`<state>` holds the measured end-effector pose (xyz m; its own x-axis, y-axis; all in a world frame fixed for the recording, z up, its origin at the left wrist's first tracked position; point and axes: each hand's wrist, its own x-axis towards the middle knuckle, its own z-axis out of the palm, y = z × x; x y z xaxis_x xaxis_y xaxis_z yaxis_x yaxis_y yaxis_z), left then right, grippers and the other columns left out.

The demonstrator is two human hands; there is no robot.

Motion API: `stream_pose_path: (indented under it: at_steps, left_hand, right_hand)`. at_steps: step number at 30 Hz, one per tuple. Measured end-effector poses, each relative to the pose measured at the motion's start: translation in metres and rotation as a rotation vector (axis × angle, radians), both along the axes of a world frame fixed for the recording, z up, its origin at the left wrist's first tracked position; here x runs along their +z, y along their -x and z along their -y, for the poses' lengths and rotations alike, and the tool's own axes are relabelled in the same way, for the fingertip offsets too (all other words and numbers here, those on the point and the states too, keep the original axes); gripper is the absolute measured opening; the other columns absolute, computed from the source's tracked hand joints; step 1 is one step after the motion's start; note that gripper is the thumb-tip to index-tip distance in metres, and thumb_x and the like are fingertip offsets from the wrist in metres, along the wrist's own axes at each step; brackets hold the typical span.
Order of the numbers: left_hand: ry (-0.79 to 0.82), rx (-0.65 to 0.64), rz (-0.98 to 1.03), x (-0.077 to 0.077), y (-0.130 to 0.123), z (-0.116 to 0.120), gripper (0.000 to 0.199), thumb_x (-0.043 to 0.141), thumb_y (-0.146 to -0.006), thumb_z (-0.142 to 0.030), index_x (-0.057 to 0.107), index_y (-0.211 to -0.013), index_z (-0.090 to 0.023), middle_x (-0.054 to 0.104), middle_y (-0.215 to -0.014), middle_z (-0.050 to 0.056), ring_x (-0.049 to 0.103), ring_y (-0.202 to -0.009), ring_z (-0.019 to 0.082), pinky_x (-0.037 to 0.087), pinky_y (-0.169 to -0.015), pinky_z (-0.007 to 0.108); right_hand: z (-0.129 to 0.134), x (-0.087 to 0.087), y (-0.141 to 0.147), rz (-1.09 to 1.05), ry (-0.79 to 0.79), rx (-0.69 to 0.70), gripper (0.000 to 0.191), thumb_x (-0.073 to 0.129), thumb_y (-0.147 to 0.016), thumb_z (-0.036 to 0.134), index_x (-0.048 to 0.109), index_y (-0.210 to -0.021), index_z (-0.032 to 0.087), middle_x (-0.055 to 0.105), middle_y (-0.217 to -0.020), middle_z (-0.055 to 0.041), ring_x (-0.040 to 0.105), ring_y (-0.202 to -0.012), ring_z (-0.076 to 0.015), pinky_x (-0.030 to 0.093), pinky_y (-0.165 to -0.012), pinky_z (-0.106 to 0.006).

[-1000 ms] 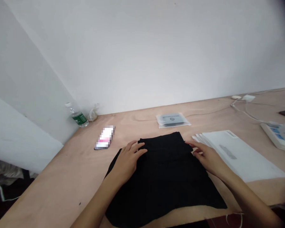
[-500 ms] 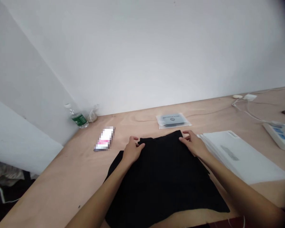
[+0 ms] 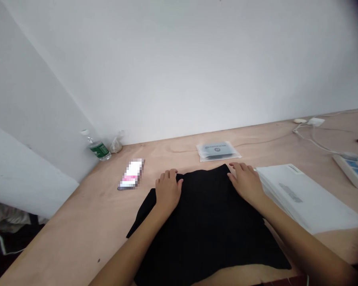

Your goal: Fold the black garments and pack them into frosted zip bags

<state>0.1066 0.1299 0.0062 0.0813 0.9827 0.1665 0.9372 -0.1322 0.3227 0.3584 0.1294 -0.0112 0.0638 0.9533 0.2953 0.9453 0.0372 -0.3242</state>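
Note:
A black garment (image 3: pixel 211 222) lies spread on the table in front of me, its narrow end pointing away and its wider end near my body. My left hand (image 3: pixel 168 188) rests on its upper left corner, fingers together and stretched forward, thumb apart on the cloth. At the upper right corner lies my right hand (image 3: pixel 246 182), its thumb and fingers spread over the edge. Both palms face down. Whether any cloth is tucked beneath the fingers is hidden.
A flat packet (image 3: pixel 218 151) lies beyond the garment. White mailing bags (image 3: pixel 313 198) are stacked on the right, near a power strip (image 3: pixel 350 171) and cables. A phone (image 3: pixel 131 174) and a water bottle (image 3: pixel 98 149) are on the left. A wall closes off the table's (image 3: pixel 77 222) back.
Both hands have gone from pinching the garment's top corners to lying flatter with fingers extended. The top edge looks smoother, and the left side flap reaches a little farther out.

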Motion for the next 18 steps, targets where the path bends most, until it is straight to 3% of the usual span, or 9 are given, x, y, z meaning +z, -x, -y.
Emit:
stream_pose_path:
  at_steps: [4,9,11,14,18]
  left_hand:
    - [0.028,-0.24,-0.062,-0.005,-0.001,0.015,0.042,0.041,-0.087,-0.042,0.042,-0.126,-0.025,0.041,-0.138,0.006,0.028,-0.131,0.024,0.021,-0.104,0.04]
    - [0.1,-0.311,-0.099,-0.021,0.002,0.012,0.062,0.041,-0.082,-0.058,0.04,-0.131,-0.021,0.032,-0.143,0.011,0.019,-0.134,0.029,0.018,-0.105,0.049]
    - [0.099,-0.314,-0.097,-0.019,0.004,0.012,0.061,0.04,-0.082,-0.058,0.04,-0.132,-0.022,0.033,-0.143,0.01,0.02,-0.134,0.028,0.018,-0.105,0.049]
    - [0.063,-0.288,-0.086,-0.004,0.016,0.021,0.051,0.04,-0.085,-0.053,0.045,-0.128,-0.025,0.04,-0.139,0.007,0.026,-0.132,0.027,0.019,-0.105,0.049]
    - [0.0,-0.193,-0.044,0.017,0.051,0.048,0.031,0.043,-0.086,-0.04,0.058,-0.111,-0.029,0.063,-0.114,0.003,0.051,-0.11,0.024,0.032,-0.096,0.045]
  right_hand:
    - [0.01,-0.004,0.01,0.088,0.011,0.173,0.045,0.037,-0.086,0.039,0.045,-0.126,0.021,0.043,-0.136,-0.0093,0.035,-0.124,-0.0289,0.027,-0.099,-0.045]
    - [0.009,-0.026,0.014,0.167,0.109,0.237,0.065,0.035,-0.082,0.059,0.038,-0.134,0.019,0.033,-0.143,-0.0108,0.021,-0.133,-0.0306,0.018,-0.103,-0.053]
    - [0.01,-0.027,0.012,0.166,0.113,0.234,0.065,0.033,-0.083,0.06,0.037,-0.135,0.021,0.03,-0.144,-0.0094,0.02,-0.133,-0.0301,0.018,-0.103,-0.054]
    - [0.02,-0.014,0.002,0.149,0.081,0.232,0.059,0.034,-0.084,0.057,0.037,-0.134,0.026,0.028,-0.145,-0.0058,0.021,-0.133,-0.0289,0.018,-0.104,-0.052]
    - [0.052,0.006,-0.025,0.05,0.072,0.239,0.045,0.042,-0.083,0.05,0.051,-0.122,0.029,0.049,-0.131,-0.0041,0.044,-0.119,-0.0279,0.033,-0.098,-0.046]
